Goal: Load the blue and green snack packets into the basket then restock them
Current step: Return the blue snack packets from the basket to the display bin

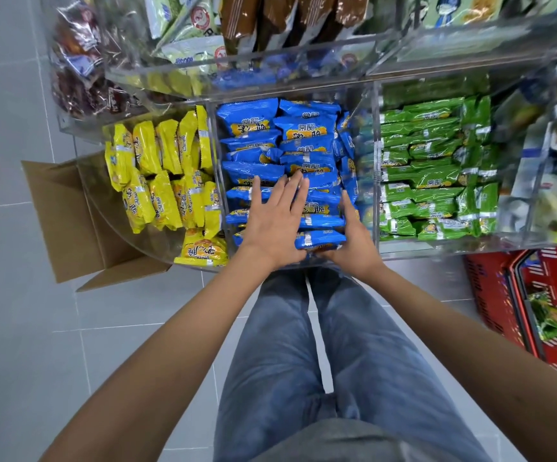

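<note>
Blue snack packets (253, 118) fill the middle compartment of a clear acrylic shelf bin (375, 161), stacked in rows. My left hand (273, 221) lies flat on top of the near packets with its fingers straight. My right hand (357, 241) is at the stack's right front corner, thumb up along the side and fingers curled under the front blue packet. Green snack packets (430, 181) fill the compartment to the right. A red basket (490, 288) stands on the floor at the lower right with a green packet (550, 318) inside.
Yellow packets (163, 181) fill the left compartment. An open cardboard box (63, 211) sits on the tiled floor at the left. An upper acrylic shelf (270, 61) with other snacks overhangs the back of the bin.
</note>
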### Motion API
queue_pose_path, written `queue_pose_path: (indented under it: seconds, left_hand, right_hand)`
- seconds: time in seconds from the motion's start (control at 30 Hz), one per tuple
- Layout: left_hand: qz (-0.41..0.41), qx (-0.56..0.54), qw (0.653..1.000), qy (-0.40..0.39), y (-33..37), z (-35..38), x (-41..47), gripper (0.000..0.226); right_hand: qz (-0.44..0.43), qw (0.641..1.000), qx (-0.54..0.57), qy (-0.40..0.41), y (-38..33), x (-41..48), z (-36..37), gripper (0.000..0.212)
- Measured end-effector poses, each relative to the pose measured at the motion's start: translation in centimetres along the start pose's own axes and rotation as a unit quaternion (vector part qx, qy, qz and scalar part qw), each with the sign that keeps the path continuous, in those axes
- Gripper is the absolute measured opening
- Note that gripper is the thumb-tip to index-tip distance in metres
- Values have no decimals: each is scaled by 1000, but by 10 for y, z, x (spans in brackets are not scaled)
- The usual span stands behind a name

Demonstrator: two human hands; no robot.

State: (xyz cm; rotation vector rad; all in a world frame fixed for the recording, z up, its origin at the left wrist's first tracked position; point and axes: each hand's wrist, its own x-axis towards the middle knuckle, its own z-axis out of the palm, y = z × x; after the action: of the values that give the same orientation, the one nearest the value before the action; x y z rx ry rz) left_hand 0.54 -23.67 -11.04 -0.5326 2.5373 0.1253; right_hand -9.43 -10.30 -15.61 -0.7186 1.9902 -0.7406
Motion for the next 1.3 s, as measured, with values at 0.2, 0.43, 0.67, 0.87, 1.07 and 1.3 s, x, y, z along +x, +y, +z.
queue_pose_path:
  seconds: [0.2, 0.43, 0.67, 0.87, 1.07, 1.3]
  left_hand:
    - [9, -49, 999, -7, -3, -8, -8, 113]
    - [-87, -245, 965, 37, -14, -15, -64, 80]
    - [-228, -542, 807, 56, 0, -11, -114, 48]
    - [-248, -624, 739, 57, 1, 8, -142, 37]
    - [-176, -564, 807, -18, -9, 14, -156, 34]
    - [16, -423, 891, -164, 54, -15, -108, 39]
  right_hand:
    - [32, 999, -17, -9, -4, -13, -10, 99]
    - [6, 998, -58, 21, -26, -42, -49, 72]
    - [-10, 999, -4, 34, -51, -76, -60, 47]
    - [13, 996, 58, 63, -62, -98, -48, 42]
    - [104, 970, 161, 147, -56, -144, -17, 36]
    - [231, 873, 301, 307, 6, -255, 12, 31]
